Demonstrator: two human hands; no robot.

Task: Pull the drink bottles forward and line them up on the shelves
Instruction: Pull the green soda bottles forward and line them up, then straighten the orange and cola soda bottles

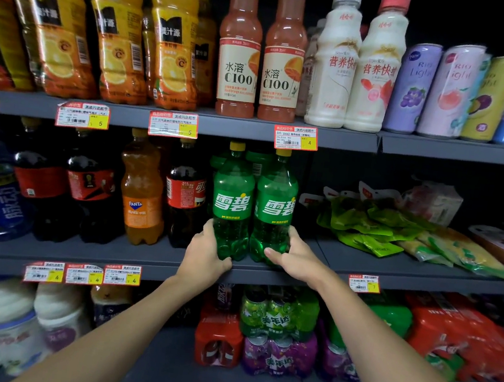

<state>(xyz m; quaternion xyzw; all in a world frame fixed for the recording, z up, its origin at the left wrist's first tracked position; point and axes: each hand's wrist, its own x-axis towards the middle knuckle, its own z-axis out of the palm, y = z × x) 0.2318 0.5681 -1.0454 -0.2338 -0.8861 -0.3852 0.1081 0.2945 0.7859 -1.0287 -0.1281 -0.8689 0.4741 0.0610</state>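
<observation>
The left Sprite bottle (232,201) and right Sprite bottle (274,207) stand upright, touching, green with yellow caps. Both sit at the shelf's (130,255) front edge.

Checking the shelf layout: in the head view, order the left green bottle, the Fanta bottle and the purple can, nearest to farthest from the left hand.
1. left green bottle, gripped by the left hand.
2. Fanta bottle, same shelf, further left.
3. purple can, upper shelf, far right.

水溶 C100 on pink bottles (237,73); 雪碧 on green bottles (232,202); FANTA on orange bottle (140,206); RIO Light on cans (419,71).
</observation>
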